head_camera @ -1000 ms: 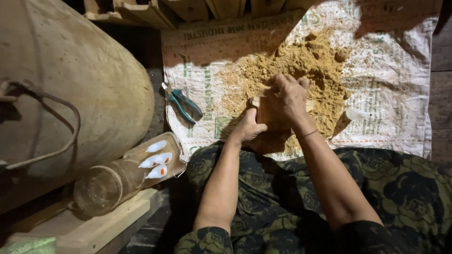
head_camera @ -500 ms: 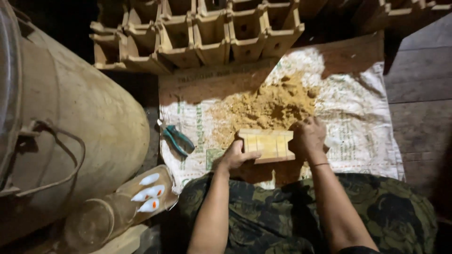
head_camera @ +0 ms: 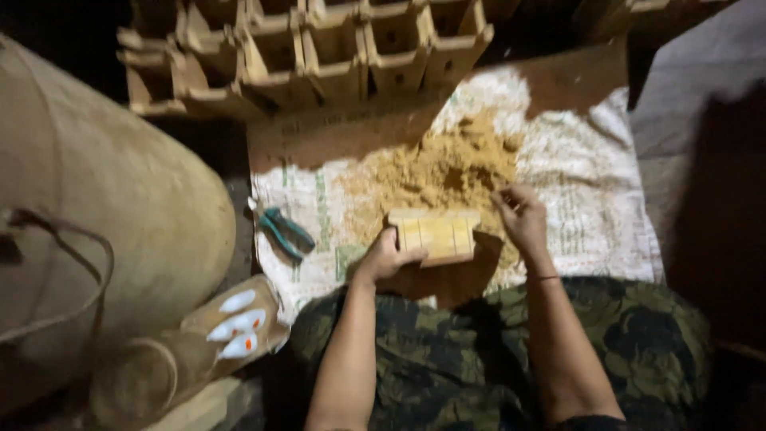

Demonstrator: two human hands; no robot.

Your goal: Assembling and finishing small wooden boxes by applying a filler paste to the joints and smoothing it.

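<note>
Head view. Work surface: a white woven sack [head_camera: 590, 183] spread flat over a brown board [head_camera: 335, 136], dimly lit. A heap of yellowish sandy powder [head_camera: 447, 172] lies on the sack's middle. Behind it, rows of open wooden box moulds [head_camera: 319, 56] are stacked. To the left stand a large tan drum [head_camera: 104, 215] and, on the sack's left edge, green-handled pliers [head_camera: 283, 230]. A bottle [head_camera: 183, 355] lies tilted at lower left.

Grip: the left hand [head_camera: 387, 257] is closed on the left end of a small wooden slotted block [head_camera: 435, 235], which rests at the heap's near edge. The right hand [head_camera: 523, 217] sits just right of the block, fingers loosely curled over the powder; whether it pinches any cannot be told.
</note>
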